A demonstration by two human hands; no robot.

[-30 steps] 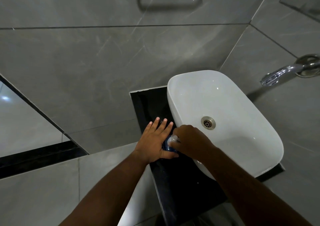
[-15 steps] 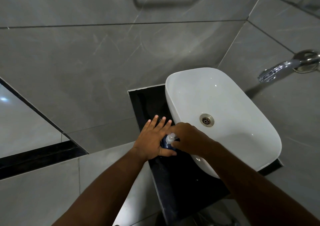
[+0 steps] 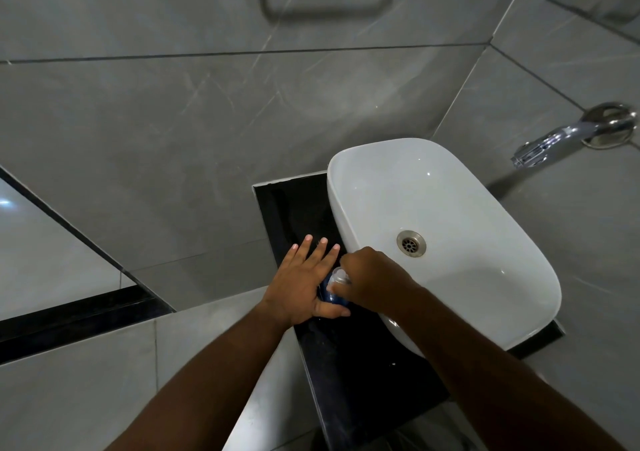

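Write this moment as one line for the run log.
left hand: flat, touching bottle | right hand: gripping its pump | bottle: on black counter, beside sink

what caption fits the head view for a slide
Right hand holds the white top of a blue bottle on a black counter by the sink, left hand flat against it

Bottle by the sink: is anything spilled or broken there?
Nothing stands out. The white sink looks whole, and the blue bottle sits on the black counter between the left hand and right hand, with no spill showing.
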